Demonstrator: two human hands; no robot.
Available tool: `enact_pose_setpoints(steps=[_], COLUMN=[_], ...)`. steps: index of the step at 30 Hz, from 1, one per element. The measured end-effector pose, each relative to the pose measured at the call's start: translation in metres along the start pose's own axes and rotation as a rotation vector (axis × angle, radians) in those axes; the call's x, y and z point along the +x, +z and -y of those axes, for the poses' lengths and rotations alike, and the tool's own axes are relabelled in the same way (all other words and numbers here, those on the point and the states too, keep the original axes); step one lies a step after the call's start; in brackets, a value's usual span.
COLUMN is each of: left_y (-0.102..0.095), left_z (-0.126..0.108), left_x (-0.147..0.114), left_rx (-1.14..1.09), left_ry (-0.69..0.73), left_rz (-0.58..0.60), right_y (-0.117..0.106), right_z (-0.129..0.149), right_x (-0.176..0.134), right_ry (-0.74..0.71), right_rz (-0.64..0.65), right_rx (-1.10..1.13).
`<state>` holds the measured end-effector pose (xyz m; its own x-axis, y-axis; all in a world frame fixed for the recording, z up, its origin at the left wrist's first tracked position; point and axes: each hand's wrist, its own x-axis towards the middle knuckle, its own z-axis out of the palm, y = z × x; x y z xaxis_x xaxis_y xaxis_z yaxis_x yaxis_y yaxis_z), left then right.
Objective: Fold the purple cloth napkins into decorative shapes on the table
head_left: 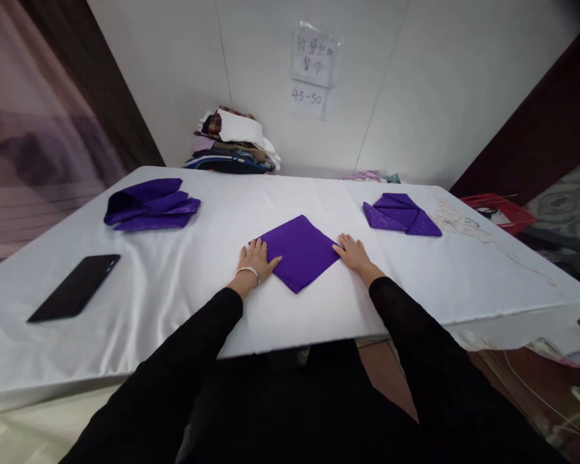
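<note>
In the middle of the table lies a purple cloth napkin, folded flat into a diamond with one corner pointing at me. My left hand, a silver bangle at its wrist, rests with spread fingers on the napkin's left corner. On the opposite side my right hand lies flat, its fingertips touching the right corner. Neither hand grips the cloth. A second purple napkin, folded into a pointed shape, is at the back right. At the back left sits a looser stack of purple cloth.
A white satin cloth covers the table. A black tablet lies at the left. Behind the table rises a pile of clothes. Paper signs hang on the wall. A red basket stands beyond the right edge.
</note>
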<state>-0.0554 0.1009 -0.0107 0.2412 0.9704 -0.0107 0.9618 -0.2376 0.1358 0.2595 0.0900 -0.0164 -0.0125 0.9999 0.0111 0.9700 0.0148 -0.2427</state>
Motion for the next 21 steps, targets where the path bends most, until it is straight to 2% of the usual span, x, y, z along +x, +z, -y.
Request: enact_pose_setpoints(steps=[2, 5, 9, 13, 18, 21], left_y=[-0.001, 0.001, 0.005, 0.006, 0.006, 0.007], left_z=[0.001, 0.003, 0.006, 0.002, -0.007, -0.009], left_x=[-0.001, -0.010, -0.036, -0.059, -0.059, -0.054], left_rx=[-0.049, -0.157, -0.310, -0.348, -0.283, -0.280], left_ry=[0.017, 0.110, 0.359, 0.627, 0.659, 0.662], left_rz=[-0.016, -0.135, -0.305, -0.312, -0.304, -0.312], right_y=[0.004, 0.009, 0.014, 0.018, 0.019, 0.018], right_z=[-0.004, -0.008, -0.011, -0.011, -0.002, 0.013], right_x=[-0.001, -0.007, -0.020, -0.028, -0.034, -0.045], right_ry=[0.021, 0.028, -0.061, -0.139, -0.208, -0.327], right_rz=[-0.090, -0.194, -0.256, -0.320, -0.377, -0.375], right_rx=[0.078, 0.194, 0.282, 0.326, 0.394, 0.453])
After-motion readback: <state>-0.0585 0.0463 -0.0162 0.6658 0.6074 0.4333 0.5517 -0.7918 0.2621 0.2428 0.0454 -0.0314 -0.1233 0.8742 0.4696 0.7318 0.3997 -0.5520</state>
